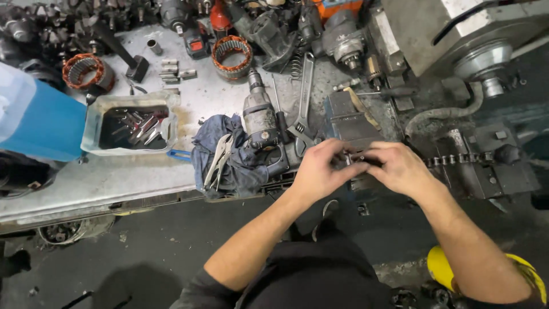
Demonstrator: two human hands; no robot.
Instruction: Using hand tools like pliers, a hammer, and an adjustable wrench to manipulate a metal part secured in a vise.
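- A grey metal table [114, 177] is seen, crowded with tools and motor parts.
- A blue container [34, 117] stands at the table's left edge.
- A tray [94, 129] beside it holds dark liquid and metal pieces.
- A blue rag [229, 166] lies mid-table; locking pliers [219, 160] rest on it.
- A drill [260, 117] lies touching the rag, with a wrench [303, 103] just beside.
- A vise [349, 123] is fixed at the table edge.
- The left hand [317, 169] and right hand [397, 166] meet at the vise.
- A small dark part [355, 157] is pinched between the fingers of both hands, directly over the vise; its shape cannot be told.
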